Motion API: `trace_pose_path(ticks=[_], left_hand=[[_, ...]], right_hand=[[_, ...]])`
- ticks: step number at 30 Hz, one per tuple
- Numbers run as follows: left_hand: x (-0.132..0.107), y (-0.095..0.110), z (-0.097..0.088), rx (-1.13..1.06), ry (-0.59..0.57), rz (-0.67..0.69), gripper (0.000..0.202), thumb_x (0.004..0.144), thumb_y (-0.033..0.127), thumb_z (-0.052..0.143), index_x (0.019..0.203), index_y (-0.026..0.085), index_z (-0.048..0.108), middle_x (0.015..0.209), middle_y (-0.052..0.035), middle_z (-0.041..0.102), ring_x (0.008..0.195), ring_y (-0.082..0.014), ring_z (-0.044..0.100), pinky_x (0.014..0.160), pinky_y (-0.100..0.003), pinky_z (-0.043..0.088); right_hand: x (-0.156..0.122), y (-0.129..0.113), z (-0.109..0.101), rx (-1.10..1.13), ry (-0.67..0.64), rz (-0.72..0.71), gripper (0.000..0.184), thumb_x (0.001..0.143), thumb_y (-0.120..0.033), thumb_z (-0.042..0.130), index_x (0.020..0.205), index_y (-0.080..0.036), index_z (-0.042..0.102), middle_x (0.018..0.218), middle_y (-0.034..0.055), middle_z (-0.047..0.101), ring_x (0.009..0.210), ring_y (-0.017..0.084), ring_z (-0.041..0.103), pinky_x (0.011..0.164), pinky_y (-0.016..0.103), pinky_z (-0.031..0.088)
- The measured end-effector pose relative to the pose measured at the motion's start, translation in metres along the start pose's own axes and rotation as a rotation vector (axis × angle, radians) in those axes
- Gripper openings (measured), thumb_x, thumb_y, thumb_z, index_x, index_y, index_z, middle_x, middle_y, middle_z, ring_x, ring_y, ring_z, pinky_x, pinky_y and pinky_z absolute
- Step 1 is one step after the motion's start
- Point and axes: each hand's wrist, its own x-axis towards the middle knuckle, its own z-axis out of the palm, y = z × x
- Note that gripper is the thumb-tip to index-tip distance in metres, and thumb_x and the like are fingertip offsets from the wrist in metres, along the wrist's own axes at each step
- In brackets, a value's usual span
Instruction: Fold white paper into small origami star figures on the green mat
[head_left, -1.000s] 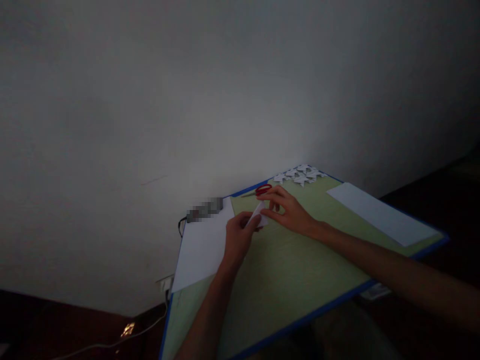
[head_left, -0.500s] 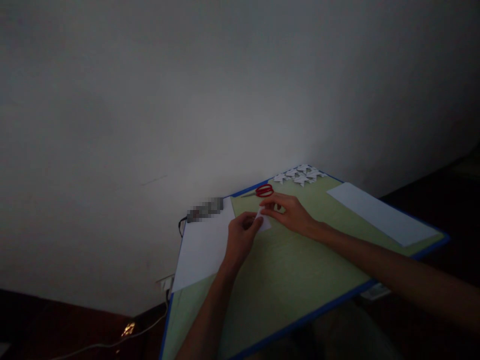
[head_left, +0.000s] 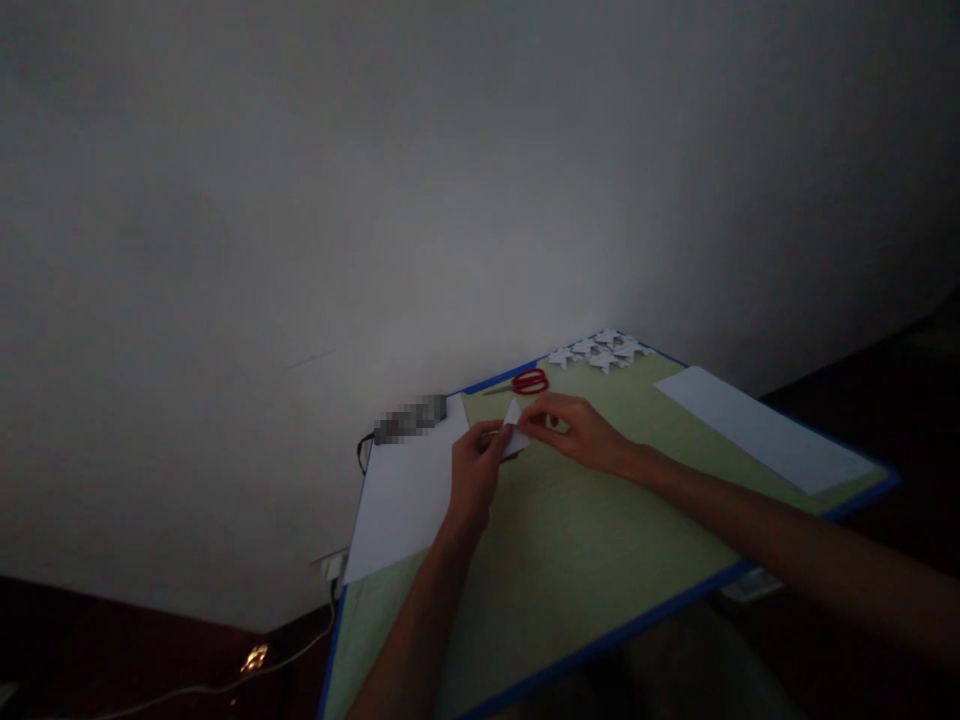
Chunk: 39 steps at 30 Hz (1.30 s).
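Observation:
Both my hands meet over a green mat on a blue-edged table. My left hand and my right hand pinch a small white piece of paper between their fingertips, its upper corner lifted off the mat. Red-handled scissors lie just beyond the paper. A cluster of several small folded white paper shapes sits at the far corner.
A white sheet lies to the left of my left hand, and a long white strip lies at the right side. A blurred dark item sits at the table's far left edge. A white wall stands behind; cables trail on the floor.
The paper was pressed flatter on the mat half a second ago; now its corner stands up again, and my right hand's fingers have drawn closer to my left.

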Motion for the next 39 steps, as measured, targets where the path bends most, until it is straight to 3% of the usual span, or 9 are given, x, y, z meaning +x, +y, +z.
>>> trace_pose_path(ticks=[8, 11, 18, 23, 26, 28, 31, 34, 39], left_hand=[[0.0, -0.002, -0.002, -0.021, 0.002, -0.026, 0.034, 0.071, 0.039, 0.08, 0.091, 0.014, 0.069, 0.073, -0.0039, 0.074, 0.065, -0.0146, 0.066, 0.064, -0.026, 0.05], [0.0, -0.002, -0.002, -0.052, 0.003, -0.011, 0.033, 0.07, 0.036, 0.081, 0.091, 0.015, 0.067, 0.072, -0.0021, 0.072, 0.063, -0.0135, 0.064, 0.06, -0.024, 0.047], [-0.002, 0.002, 0.002, -0.079, -0.093, 0.018, 0.037, 0.074, 0.041, 0.08, 0.096, 0.012, 0.072, 0.089, -0.0084, 0.075, 0.079, -0.0184, 0.07, 0.08, -0.035, 0.057], [-0.004, 0.004, 0.001, -0.056, -0.074, 0.037, 0.046, 0.072, 0.037, 0.083, 0.11, 0.014, 0.07, 0.071, -0.0008, 0.07, 0.071, -0.016, 0.069, 0.08, -0.037, 0.06], [-0.004, 0.005, 0.0, -0.067, -0.082, 0.052, 0.056, 0.073, 0.036, 0.083, 0.122, 0.018, 0.063, 0.073, -0.0006, 0.071, 0.074, -0.0171, 0.07, 0.082, -0.038, 0.06], [-0.004, 0.006, 0.0, -0.063, -0.096, 0.071, 0.049, 0.074, 0.038, 0.082, 0.116, 0.018, 0.065, 0.074, -0.0015, 0.072, 0.074, -0.0173, 0.07, 0.082, -0.039, 0.06], [-0.004, 0.006, 0.0, -0.041, -0.103, 0.098, 0.037, 0.074, 0.04, 0.081, 0.1, 0.017, 0.069, 0.072, -0.0016, 0.07, 0.072, -0.0165, 0.069, 0.079, -0.037, 0.061], [-0.004, 0.006, 0.001, -0.028, -0.086, 0.104, 0.035, 0.073, 0.042, 0.081, 0.096, 0.017, 0.069, 0.074, -0.0017, 0.07, 0.071, -0.016, 0.068, 0.076, -0.036, 0.061], [-0.004, 0.006, 0.002, -0.02, -0.059, 0.104, 0.033, 0.073, 0.042, 0.081, 0.09, 0.017, 0.067, 0.071, -0.0005, 0.069, 0.067, -0.0142, 0.066, 0.074, -0.033, 0.06]], right_hand=[[0.002, 0.001, 0.003, 0.067, 0.045, 0.092, 0.015, 0.091, -0.031, 0.064, 0.092, -0.018, 0.072, 0.083, 0.004, 0.072, 0.073, 0.015, 0.063, 0.067, 0.027, 0.051], [0.001, 0.004, 0.005, 0.124, 0.059, 0.137, 0.019, 0.089, -0.03, 0.067, 0.103, -0.019, 0.072, 0.087, 0.0044, 0.074, 0.075, 0.016, 0.066, 0.071, 0.029, 0.053], [0.003, 0.001, 0.002, 0.101, 0.052, 0.043, 0.017, 0.092, -0.029, 0.065, 0.102, -0.022, 0.077, 0.091, 0.0058, 0.074, 0.08, 0.018, 0.065, 0.073, 0.032, 0.053], [0.003, 0.0, 0.001, 0.104, 0.053, -0.008, 0.019, 0.093, -0.028, 0.064, 0.107, -0.025, 0.077, 0.095, 0.0065, 0.071, 0.082, 0.018, 0.063, 0.077, 0.034, 0.053], [0.002, 0.002, 0.002, 0.116, 0.119, 0.035, 0.027, 0.089, -0.029, 0.07, 0.115, -0.026, 0.073, 0.109, 0.0079, 0.066, 0.078, 0.015, 0.061, 0.073, 0.032, 0.053], [0.003, 0.004, 0.003, 0.143, 0.155, 0.083, 0.033, 0.086, -0.032, 0.073, 0.119, -0.025, 0.07, 0.112, 0.0081, 0.065, 0.074, 0.014, 0.061, 0.069, 0.03, 0.053], [0.003, 0.005, 0.003, 0.209, 0.144, 0.16, 0.031, 0.083, -0.038, 0.075, 0.109, -0.022, 0.072, 0.099, 0.0065, 0.069, 0.073, 0.014, 0.062, 0.067, 0.029, 0.053], [0.003, 0.006, 0.003, 0.268, 0.145, 0.199, 0.027, 0.081, -0.039, 0.077, 0.098, -0.019, 0.073, 0.094, 0.0062, 0.071, 0.075, 0.016, 0.064, 0.071, 0.03, 0.054], [0.003, 0.01, 0.003, 0.424, 0.138, 0.308, 0.027, 0.079, -0.035, 0.077, 0.1, -0.02, 0.072, 0.098, 0.0062, 0.074, 0.084, 0.018, 0.069, 0.08, 0.033, 0.056]])
